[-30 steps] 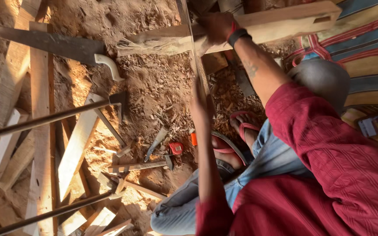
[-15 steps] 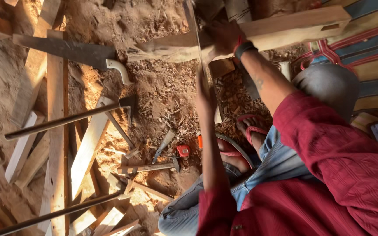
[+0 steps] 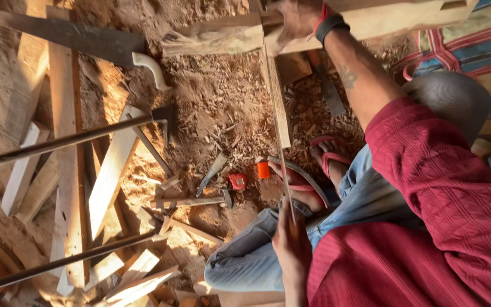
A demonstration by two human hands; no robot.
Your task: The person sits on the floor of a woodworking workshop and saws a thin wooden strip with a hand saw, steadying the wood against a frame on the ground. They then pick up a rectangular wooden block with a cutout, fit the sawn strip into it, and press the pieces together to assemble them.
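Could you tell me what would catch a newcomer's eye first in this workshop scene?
Probably the thin wooden strip running down the middle, gripped by one hand at the top and another hand near the bottom. Next, the handsaw lying at upper left on the chip-strewn ground.

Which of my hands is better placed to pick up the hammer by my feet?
Probably left. The left hand, gripping the lower end of the thin strip, is nearer the hammer; the right hand holds the beam farther away.

Head camera looks steeply down, seemingly rotated, fairly close.
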